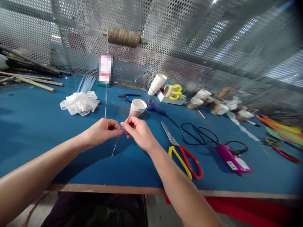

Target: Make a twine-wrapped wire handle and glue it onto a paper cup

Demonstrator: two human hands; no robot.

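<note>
My left hand [107,130] is closed in a pinch on a strand of twine [105,101], which comes down from a spool to it. A loose tail of twine hangs below the fingers. Close beside it, my right hand [137,130] is closed on a thin stick [128,119] at the base of a small cup [138,107]. The cup has a white rim and a brown lower part, and it tilts away above my right fingers. The fingertips of both hands almost meet, and they hide how twine and stick join.
A twine spool [124,37] hangs before the perforated metal screen. Scissors [176,145], a glue gun [155,108] with its cord and a purple power strip [234,159] lie to the right. White plastic film [80,102] and pliers [125,96] lie farther back; stacked cups [157,84] stand behind.
</note>
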